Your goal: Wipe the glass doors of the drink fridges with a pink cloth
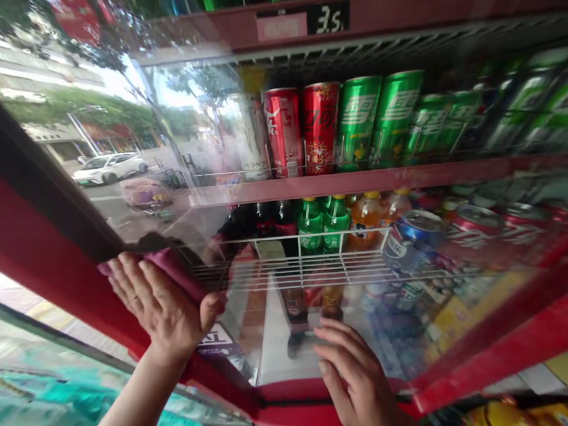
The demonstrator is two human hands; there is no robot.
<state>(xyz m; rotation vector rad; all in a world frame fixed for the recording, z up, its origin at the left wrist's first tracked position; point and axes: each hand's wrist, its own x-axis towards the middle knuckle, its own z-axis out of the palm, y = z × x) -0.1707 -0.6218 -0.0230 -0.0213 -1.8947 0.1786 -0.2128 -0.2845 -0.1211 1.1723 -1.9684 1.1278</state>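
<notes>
My left hand (161, 298) holds a purple cloth (174, 273) against the left edge of the glass door, where the pane meets the red frame (81, 263). Its fingers lie flat over the cloth and the thumb stands out to the right. Lower down and to the right, my right hand (352, 375) is in front of the glass with its fingers apart and nothing in it. Whether its fingertips touch the pane, I cannot tell. Behind the glass, a wire shelf (318, 268) carries several drinks, among them a blue can (410, 239).
Red cans (283, 132) and green cans (359, 120) line the shelf above. A price label (328, 19) reads 3.5. Teal plastic-wrapped packs (62, 401) lie at the lower left, and yellow packages (514, 413) at the lower right. The glass reflects a street and a white car (108, 168).
</notes>
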